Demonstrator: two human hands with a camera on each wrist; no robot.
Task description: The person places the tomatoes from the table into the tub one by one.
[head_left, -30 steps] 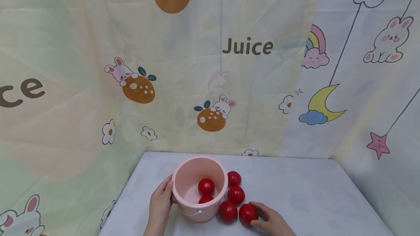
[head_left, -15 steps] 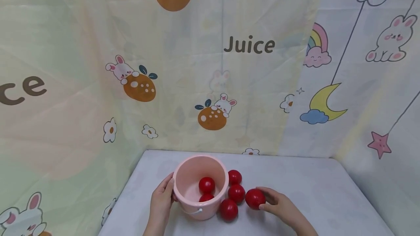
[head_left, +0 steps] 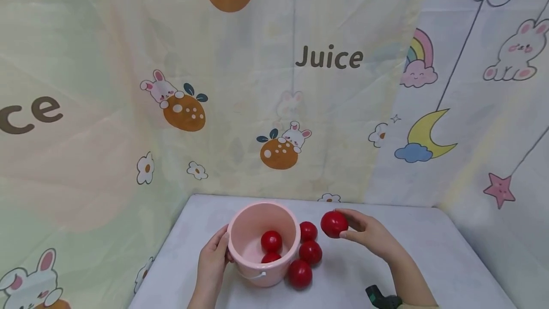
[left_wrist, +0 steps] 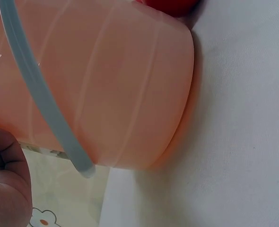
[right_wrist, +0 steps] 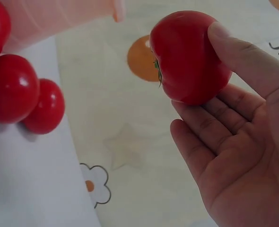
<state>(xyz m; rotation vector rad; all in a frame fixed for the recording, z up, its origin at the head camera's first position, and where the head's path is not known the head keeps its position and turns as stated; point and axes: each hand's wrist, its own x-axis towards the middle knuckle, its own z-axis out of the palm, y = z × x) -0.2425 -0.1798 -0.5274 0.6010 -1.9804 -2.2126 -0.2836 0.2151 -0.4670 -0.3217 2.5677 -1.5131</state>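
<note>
A pink bucket [head_left: 249, 232] stands on the white table, tilted slightly in the head view, with two tomatoes [head_left: 271, 241] inside it. My left hand [head_left: 211, 259] grips the bucket's left side near the rim, fingers partly hidden behind it. In the left wrist view the pale handle [left_wrist: 40, 90] hangs along the bucket's wall. My right hand [head_left: 372, 236] holds a red tomato [head_left: 334, 224] in the air, right of the bucket. The right wrist view shows the thumb on one side of this tomato [right_wrist: 191, 56] and fingers under the other, its green stem facing away from the palm.
Three more tomatoes [head_left: 310, 252] lie in a row against the bucket's right side. The white table [head_left: 403, 252] extends to the right. Printed cloth [head_left: 240, 89] hangs behind the table and along both sides. A dark wrist device [head_left: 381, 298] shows at my right forearm.
My right hand has picked up the front right tomato, lifting it up and away from the others toward the back. My left hand keeps its hold on the bucket.
</note>
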